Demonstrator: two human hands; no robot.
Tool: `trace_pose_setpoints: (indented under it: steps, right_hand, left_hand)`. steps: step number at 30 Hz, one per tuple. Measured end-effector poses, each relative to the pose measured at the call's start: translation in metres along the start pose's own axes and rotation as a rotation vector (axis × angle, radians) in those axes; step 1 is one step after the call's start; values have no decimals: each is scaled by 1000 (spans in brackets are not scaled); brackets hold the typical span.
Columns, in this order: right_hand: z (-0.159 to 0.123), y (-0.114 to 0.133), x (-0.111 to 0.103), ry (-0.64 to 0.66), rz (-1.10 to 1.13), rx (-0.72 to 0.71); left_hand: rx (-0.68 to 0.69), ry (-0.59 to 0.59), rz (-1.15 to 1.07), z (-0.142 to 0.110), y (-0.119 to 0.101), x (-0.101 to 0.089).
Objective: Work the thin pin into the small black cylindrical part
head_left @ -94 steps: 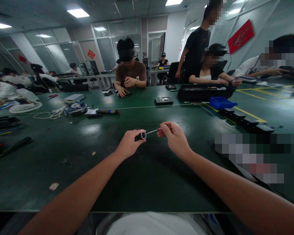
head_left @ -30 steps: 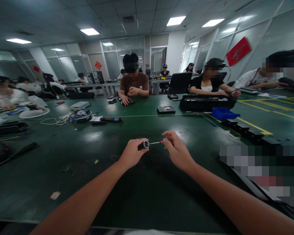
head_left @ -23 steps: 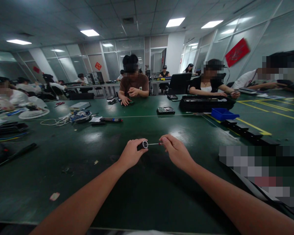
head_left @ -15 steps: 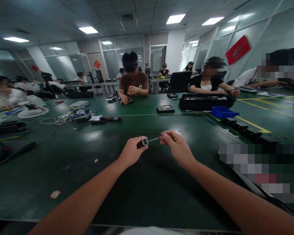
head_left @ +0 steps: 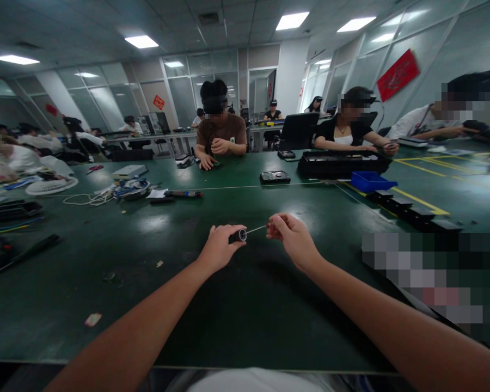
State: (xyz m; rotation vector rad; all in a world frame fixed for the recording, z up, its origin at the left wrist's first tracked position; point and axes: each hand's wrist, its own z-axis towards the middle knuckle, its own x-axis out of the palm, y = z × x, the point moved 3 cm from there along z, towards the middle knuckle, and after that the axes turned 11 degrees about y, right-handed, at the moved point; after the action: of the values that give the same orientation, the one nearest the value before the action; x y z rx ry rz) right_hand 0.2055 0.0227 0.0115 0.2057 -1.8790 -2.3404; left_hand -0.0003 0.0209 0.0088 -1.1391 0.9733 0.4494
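Observation:
My left hand [head_left: 218, 247] is closed around a short black cylinder [head_left: 237, 236] with a pale ring at its end, which faces right. In my right hand [head_left: 293, 238] is a thin screwdriver, pinched by its small reddish handle, mostly hidden by the fingers. The screwdriver's metal shaft [head_left: 256, 230] slopes slightly down to the left, and its tip meets the ringed end of the cylinder. How deep the tip sits inside I cannot tell. Both hands are held over the green table [head_left: 245, 310].
Beyond my hands lies a hard drive [head_left: 275, 177]. Farther right are a blue bin [head_left: 371, 181] and a row of black blocks [head_left: 412, 213]. Tangled cables [head_left: 130, 189] and a dark tool [head_left: 183, 194] lie left. A co-worker [head_left: 220, 133] sits opposite.
The whole view has shifted up slightly. My right hand has risen a little relative to the left, so the shaft slopes a bit more. Both grips are unchanged.

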Motion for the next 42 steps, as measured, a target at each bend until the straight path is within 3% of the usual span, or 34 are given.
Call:
trace_pose_setpoints:
  steps: [4, 16, 23, 28, 35, 42]
  right_hand:
    - [-2, 3, 0, 36, -148, -51]
    - [-4, 6, 2, 53, -114, -72]
    - [-14, 27, 2, 13, -482, -31]
    - [-18, 29, 7, 86, -522, -121]
    - [-15, 27, 6, 98, -605, -26]
    - [-18, 30, 9, 124, -624, -106]
  left_hand:
    - [8, -10, -4, -1, -2, -1]
    - [7, -10, 2, -1, -2, -1]
    - [9, -28, -5, -2, 0, -2]
    - [12, -29, 1, -3, -2, -3]
    - [20, -19, -7, -3, -3, -3]
    - [20, -21, -4, -4, -4, -3]
